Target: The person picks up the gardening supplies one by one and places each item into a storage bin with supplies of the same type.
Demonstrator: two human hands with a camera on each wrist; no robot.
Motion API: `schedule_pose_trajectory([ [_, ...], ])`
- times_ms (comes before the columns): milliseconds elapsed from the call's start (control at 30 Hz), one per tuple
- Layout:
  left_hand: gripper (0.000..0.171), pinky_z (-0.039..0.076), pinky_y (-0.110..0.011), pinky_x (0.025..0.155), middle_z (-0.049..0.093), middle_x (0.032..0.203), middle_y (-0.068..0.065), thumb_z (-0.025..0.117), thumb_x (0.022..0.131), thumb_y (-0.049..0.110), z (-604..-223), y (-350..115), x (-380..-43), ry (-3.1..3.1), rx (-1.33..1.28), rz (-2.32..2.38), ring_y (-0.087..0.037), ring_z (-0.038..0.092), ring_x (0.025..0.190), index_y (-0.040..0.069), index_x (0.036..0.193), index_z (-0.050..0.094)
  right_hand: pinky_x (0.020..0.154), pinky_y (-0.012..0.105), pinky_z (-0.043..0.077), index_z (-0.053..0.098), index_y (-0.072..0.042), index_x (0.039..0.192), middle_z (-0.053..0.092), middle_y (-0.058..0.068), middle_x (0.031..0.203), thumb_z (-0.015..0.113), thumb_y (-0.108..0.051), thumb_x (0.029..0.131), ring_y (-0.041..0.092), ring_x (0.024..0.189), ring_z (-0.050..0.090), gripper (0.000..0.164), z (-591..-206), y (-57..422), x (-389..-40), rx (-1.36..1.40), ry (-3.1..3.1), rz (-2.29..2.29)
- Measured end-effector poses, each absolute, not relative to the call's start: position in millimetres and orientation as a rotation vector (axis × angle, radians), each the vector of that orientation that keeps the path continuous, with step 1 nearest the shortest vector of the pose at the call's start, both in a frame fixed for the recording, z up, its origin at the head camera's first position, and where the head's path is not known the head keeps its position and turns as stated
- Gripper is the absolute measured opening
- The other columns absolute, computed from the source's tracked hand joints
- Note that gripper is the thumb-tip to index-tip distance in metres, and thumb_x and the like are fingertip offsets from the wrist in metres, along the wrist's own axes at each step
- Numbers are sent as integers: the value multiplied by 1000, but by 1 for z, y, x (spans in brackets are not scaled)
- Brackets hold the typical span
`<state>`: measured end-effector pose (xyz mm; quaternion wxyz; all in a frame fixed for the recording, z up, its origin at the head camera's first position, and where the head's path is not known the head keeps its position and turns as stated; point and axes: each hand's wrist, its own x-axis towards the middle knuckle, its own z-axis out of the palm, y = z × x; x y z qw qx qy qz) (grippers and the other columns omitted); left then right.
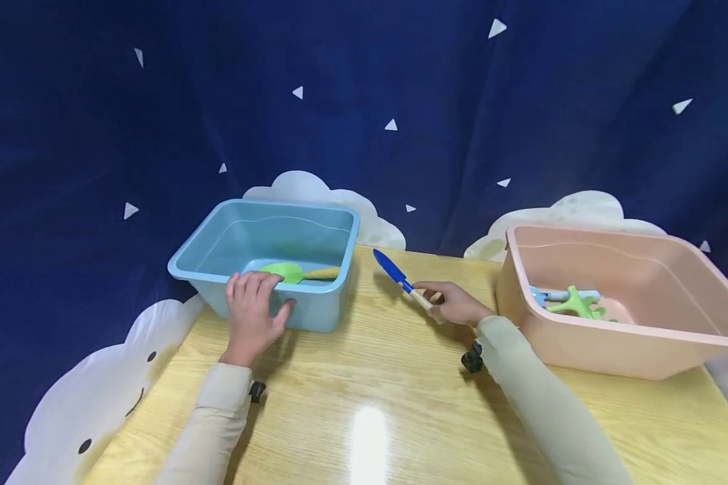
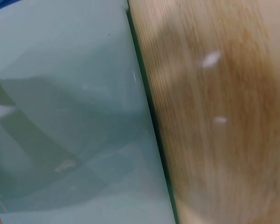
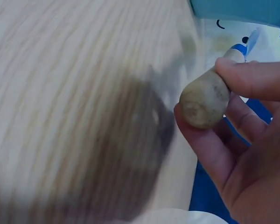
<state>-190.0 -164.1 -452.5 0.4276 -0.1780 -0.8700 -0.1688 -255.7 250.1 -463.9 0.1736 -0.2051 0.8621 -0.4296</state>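
Note:
My right hand (image 1: 459, 304) holds a small hand trowel with a blue blade (image 1: 389, 265) and a pale wooden handle (image 3: 206, 101), pinched between thumb and fingers. The trowel is above the table, its blade angled up and left toward the blue bin (image 1: 303, 306). At that bin's near side, my left hand (image 1: 252, 313) grips the rim, fingers over the edge and thumb against the outer wall. Inside the bin lies a green trowel (image 1: 286, 271) with a yellowish handle. The left wrist view mostly shows the bin's outer wall (image 2: 84, 121), with fingertips just at the edge.
A pink bin (image 1: 619, 347) stands on the right of the wooden table (image 1: 315, 417). In it lie a green rake-like tool (image 1: 576, 303) and a light blue tool (image 1: 564, 295). A dark blue curtain (image 1: 340, 81) with white triangles and clouds hangs behind.

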Motion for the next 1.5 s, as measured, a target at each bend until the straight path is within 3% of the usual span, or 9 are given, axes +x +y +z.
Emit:
schedule_pose_trajectory([
  [267,50,27,-59,109,60,114,-13,76,76,33,-454,-159,-194,-2174,-452,-425,-35,49,112,7,116,60,63,37,57,48,-9,146,56,30,116,55,11,85,43,88,68,64,-440,256,-253,-566,2441,-1312],
  [467,51,27,-60,108,60,113,-14,77,75,33,-453,-161,-197,-2143,-453,-420,-36,49,111,6,116,60,63,32,55,49,-10,146,59,26,115,58,9,86,38,84,66,63,-426,253,-259,-592,2515,-1298],
  [700,50,27,-59,109,60,112,-14,77,75,31,-455,-164,-194,-2142,-437,-432,-36,49,110,5,115,60,69,30,53,50,-17,147,61,21,117,59,8,89,20,83,68,64,-413,247,-261,-618,2531,-1344],
  [933,49,28,-60,108,60,111,-14,77,75,31,-458,-165,-190,-2133,-437,-437,-36,49,110,6,114,61,72,31,55,51,-16,146,59,20,122,59,7,89,31,90,67,62,-396,238,-258,-609,2503,-1371],
  [1500,49,27,-59,109,60,112,-14,78,75,30,-452,-162,-190,-2140,-437,-430,-35,49,111,6,115,61,80,35,55,51,-21,146,61,17,128,60,3,91,35,103,67,60,-352,218,-260,-641,2473,-1384],
])
